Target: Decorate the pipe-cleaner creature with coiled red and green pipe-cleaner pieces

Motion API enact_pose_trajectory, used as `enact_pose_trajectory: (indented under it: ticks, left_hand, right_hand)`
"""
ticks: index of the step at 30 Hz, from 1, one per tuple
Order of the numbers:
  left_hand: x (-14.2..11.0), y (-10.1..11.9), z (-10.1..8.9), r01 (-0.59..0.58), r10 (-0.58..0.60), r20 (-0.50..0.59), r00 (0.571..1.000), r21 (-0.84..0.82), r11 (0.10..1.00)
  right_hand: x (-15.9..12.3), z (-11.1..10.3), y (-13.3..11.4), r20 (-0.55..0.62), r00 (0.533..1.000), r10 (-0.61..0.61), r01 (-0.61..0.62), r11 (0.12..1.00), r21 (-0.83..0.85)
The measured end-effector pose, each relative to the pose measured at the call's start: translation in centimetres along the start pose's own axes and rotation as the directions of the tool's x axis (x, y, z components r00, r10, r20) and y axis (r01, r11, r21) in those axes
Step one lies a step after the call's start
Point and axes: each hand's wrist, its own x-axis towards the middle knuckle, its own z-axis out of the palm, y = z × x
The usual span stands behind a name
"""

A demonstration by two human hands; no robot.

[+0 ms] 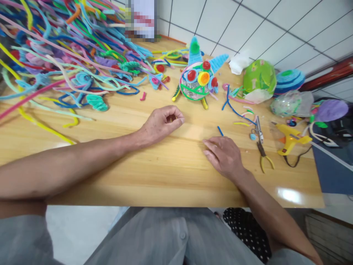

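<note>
My left hand (164, 124) hovers or rests over the middle of the wooden table, its thumb and fingers curled into a ring. Whatever its fingertips hold, if anything, I cannot make out. To the right, my right hand (224, 154) lies palm down with its fingers loosely apart and holds nothing. Just beyond its knuckles lies a short blue pipe cleaner piece (220, 131). Behind both hands stands a pipe cleaner figure (196, 82) with light blue horns, red and yellow round pieces, a green-lined clear body and yellow feet.
A heap of coloured pipe cleaners (91, 55) covers the back left. Pliers (264, 157), scissors (258, 129) and a yellow glue gun (292, 138) lie at the right. Behind them stand a green rounded object (259, 80) and a clear plastic piece (288, 103). White tiles line the wall.
</note>
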Motion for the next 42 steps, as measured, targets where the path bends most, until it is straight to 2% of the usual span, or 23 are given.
enact_pose_trajectory:
  ticks: [7, 14, 19, 22, 25, 29, 34, 38, 42]
  left_hand:
    - [0.0, 0.1, 0.0, -0.001, 0.001, 0.004, 1.0, 0.012, 1.0]
    - [0.0, 0.2, 0.0, -0.008, 0.007, 0.007, 1.0, 0.039, 0.999]
    - [0.0, 0.1, 0.0, -0.012, 0.011, 0.007, 1.0, 0.045, 0.999]
    - [0.0, 0.0, 0.0, -0.022, 0.021, 0.014, 1.0, 0.035, 0.999]
    - [0.0, 0.1, -0.1, -0.019, 0.019, 0.018, 1.0, 0.031, 0.999]
    - [0.0, 0.2, -0.1, -0.014, 0.013, 0.02, 1.0, 0.04, 0.999]
    - [0.0, 0.2, 0.0, -0.025, 0.024, 0.017, 1.0, 0.042, 0.999]
    - [0.0, 0.1, 0.0, -0.019, 0.018, 0.02, 1.0, 0.041, 0.999]
    - [-0.1, 0.1, -0.1, -0.005, 0.004, 0.027, 1.0, 0.045, 0.999]
  right_hand:
    - [0.5, 0.1, -0.8, -0.036, 0.997, -0.064, 0.066, 0.995, 0.079]
    - [0.8, 0.2, -1.0, 0.001, 0.99, -0.138, 0.138, 0.989, 0.058]
    - [0.8, 0.3, -1.0, -0.059, 0.987, -0.147, 0.151, 0.987, 0.063]
    - [1.0, 0.0, -1.4, -0.09, 0.989, -0.116, 0.126, 0.986, 0.107]
    - [1.5, -0.6, -2.0, -0.089, 0.994, -0.059, 0.078, 0.971, 0.225]
    - [1.9, -1.5, -2.2, -0.033, 0.994, 0.102, -0.081, 0.92, 0.384]
    - [2.7, -2.2, -1.3, 0.029, 0.963, 0.267, -0.246, 0.831, 0.5]
    - [3.8, -2.1, -0.9, 0.052, 0.947, 0.318, -0.289, 0.766, 0.575]
    - [4.6, -1.1, -1.3, 0.004, 0.939, 0.343, -0.271, 0.735, 0.622]
